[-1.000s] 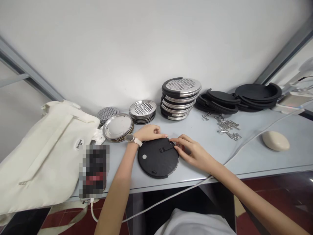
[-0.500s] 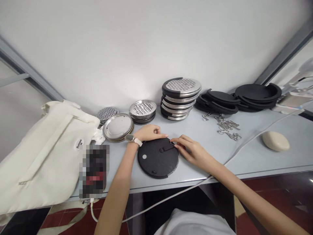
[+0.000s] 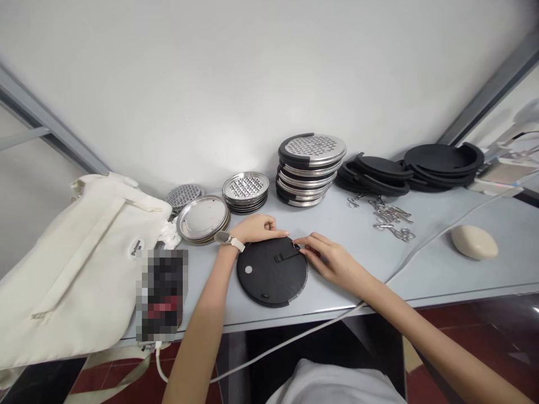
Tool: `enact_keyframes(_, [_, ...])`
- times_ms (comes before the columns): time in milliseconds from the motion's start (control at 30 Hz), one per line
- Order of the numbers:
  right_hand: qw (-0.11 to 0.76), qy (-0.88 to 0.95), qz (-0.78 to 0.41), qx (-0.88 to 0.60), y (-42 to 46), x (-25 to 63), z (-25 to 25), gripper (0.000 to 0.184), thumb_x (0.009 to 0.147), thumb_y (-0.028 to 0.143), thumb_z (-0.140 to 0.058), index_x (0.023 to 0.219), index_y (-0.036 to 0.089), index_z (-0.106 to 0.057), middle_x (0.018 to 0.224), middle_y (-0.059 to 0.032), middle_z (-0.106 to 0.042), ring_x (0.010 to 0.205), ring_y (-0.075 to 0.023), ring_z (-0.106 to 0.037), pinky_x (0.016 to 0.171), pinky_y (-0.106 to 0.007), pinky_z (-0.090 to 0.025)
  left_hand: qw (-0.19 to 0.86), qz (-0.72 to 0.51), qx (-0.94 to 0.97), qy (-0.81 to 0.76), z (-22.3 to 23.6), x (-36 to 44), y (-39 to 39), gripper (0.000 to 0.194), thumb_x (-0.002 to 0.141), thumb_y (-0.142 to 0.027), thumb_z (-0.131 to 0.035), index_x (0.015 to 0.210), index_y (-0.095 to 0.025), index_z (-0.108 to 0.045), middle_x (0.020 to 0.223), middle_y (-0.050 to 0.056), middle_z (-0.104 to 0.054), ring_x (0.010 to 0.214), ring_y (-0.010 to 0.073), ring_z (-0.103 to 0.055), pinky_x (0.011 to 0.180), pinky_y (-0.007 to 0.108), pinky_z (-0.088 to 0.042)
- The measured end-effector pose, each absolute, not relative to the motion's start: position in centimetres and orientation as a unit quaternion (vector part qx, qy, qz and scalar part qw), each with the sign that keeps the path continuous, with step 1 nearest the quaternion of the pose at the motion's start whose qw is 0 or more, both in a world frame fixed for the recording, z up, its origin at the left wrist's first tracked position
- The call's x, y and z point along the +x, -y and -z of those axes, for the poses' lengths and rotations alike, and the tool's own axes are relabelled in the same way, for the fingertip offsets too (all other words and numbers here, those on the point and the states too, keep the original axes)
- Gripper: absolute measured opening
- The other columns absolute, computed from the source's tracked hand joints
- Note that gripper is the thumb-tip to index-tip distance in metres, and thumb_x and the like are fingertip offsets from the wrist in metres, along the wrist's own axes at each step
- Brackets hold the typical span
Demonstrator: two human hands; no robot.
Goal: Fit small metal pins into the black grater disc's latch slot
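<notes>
A black round disc (image 3: 269, 280) lies flat near the table's front edge, with a pale round spot and a short black strap (image 3: 287, 255) on its upper face. My left hand (image 3: 260, 227) rests over its far rim, fingers curled and thumb stretched along the edge, steadying it. At the strap's right end, my right hand (image 3: 326, 255) pinches a small metal clip (image 3: 296, 246) between thumb and fingertips. The fingers partly cover the clip. Several loose metal clips (image 3: 391, 213) lie in a pile beyond my right hand.
Behind the disc stand stacks of perforated metal grater plates (image 3: 314, 148), a grater stack (image 3: 245, 187) and plain metal discs (image 3: 204, 217). Black round trays (image 3: 442, 159) are piled at back right. A white cable (image 3: 415, 261), beige object (image 3: 474, 242) and cream bag (image 3: 76, 264) flank the work.
Almost nothing differs. Both hands keep their places on the disc and clip, and the view has shifted very slightly.
</notes>
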State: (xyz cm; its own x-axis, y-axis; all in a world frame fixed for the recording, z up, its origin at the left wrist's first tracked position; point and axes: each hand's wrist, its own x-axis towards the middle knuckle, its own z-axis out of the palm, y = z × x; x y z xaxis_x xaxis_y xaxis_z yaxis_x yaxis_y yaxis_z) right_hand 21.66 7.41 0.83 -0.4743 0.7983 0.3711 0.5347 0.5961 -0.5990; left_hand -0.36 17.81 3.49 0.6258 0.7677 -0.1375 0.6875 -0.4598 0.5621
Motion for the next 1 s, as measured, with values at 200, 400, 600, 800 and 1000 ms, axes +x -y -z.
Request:
enact_keyframes(200, [0.323,0.833,-0.203,-0.401,-7.42,21.57,-0.83,0.022,0.098,0.018,-0.042,0.114,0.021,-0.057,0.09,-0.0075,-0.059,0.082,-0.0204,-0.063,0.076,-0.033,-0.053,0.296,-0.067,0.852,-0.427,-3.39,-0.4,-17.85,0.051,0.076,-0.067,-0.057,0.065,-0.018,-0.055,0.061,-0.003,-0.052,0.059,0.0118,-0.044,0.056,0.025,-0.029])
enact_keyframes(400, [0.318,0.832,-0.206,-0.405,-7.34,21.6,-0.89,0.023,0.098,0.018,-0.041,0.113,0.021,-0.058,0.091,-0.0081,-0.06,0.083,-0.0209,-0.063,0.076,-0.034,-0.053,0.299,-0.072,0.851,-0.425,-3.38,-0.41,-17.85,0.052,0.076,-0.069,-0.057,0.065,-0.018,-0.056,0.062,-0.003,-0.053,0.06,0.0121,-0.045,0.056,0.025,-0.029])
enact_keyframes(600, [0.321,0.83,-0.205,-0.407,-7.41,21.55,-0.85,0.022,0.098,0.018,-0.041,0.113,0.022,-0.057,0.092,-0.0081,-0.062,0.084,-0.0212,-0.064,0.076,-0.034,-0.054,0.301,-0.071,0.849,-0.429,-3.54,-0.4,-17.76,0.051,0.075,-0.068,-0.058,0.065,-0.018,-0.055,0.061,-0.003,-0.052,0.059,0.0118,-0.044,0.055,0.025,-0.029])
enact_keyframes(800, [0.322,0.828,-0.209,-0.408,-7.33,21.5,-0.93,0.021,0.098,0.018,-0.042,0.112,0.02,-0.057,0.095,-0.0093,-0.065,0.088,-0.022,-0.066,0.079,-0.035,-0.054,0.297,-0.071,0.85,-0.429,-3.45,-0.4,-17.81,0.052,0.075,-0.069,-0.057,0.064,-0.018,-0.054,0.062,-0.003,-0.052,0.059,0.0118,-0.044,0.056,0.025,-0.029])
enact_keyframes(1000, [0.327,0.83,-0.201,-0.406,-7.37,21.52,-0.86,0.021,0.097,0.019,-0.043,0.111,0.021,-0.058,0.096,-0.0094,-0.067,0.087,-0.0217,-0.067,0.078,-0.035,-0.055,0.297,-0.07,0.851,-0.428,-3.49,-0.39,-17.79,0.053,0.075,-0.07,-0.056,0.064,-0.018,-0.054,0.061,-0.003,-0.052,0.059,0.0121,-0.044,0.056,0.025,-0.029])
